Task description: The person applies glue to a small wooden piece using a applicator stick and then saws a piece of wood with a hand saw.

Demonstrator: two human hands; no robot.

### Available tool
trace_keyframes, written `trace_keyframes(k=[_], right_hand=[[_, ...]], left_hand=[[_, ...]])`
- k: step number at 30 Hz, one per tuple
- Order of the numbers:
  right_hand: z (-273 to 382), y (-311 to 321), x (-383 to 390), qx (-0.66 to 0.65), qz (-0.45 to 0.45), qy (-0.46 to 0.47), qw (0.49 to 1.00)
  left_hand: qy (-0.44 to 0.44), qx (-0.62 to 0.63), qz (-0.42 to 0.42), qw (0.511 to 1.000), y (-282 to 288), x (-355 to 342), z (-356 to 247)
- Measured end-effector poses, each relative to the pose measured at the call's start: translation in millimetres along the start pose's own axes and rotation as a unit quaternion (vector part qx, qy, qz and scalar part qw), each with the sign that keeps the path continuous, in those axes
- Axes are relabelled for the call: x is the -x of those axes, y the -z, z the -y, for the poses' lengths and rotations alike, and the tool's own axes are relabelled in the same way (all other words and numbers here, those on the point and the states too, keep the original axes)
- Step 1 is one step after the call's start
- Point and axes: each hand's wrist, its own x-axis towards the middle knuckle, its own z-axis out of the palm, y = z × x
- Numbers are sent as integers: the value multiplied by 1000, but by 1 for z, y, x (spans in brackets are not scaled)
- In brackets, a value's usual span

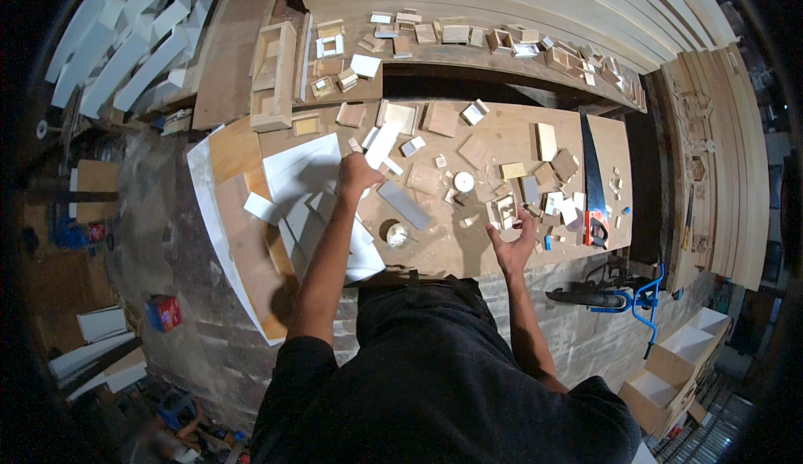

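Several boxes (500,42) assembled; loose blocks (475,152) unjoined.
Right hand (514,249): fingers apart beside small frame (503,211). Left hand (358,175): at white strip (384,140); finger closure cannot be determined.

No legible text, labels, numbers or signs

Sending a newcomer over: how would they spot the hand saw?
Find the long tan wooden workbench and go toward its right end. There, past the person's bare right hand, lies the dark-bladed hand saw, its orange-and-black handle toward the person. Its long, tapering blade sets it apart from the small pale wooden blocks nearby.
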Motion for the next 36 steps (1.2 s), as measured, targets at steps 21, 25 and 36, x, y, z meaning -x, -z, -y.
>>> trace_keyframes(k=[21,25,36], right_hand=[[-12,1,3,-7,-8,-3,1000],[-6,-2,1,-19,1,-9,1000],[16,-20,-11,-17,48,47,998]], left_hand=[[-30,173,-180,968,76,58,-5],[-28,288,-184,940,96,125,28],[123,616,-36,777,-49,301,164]])
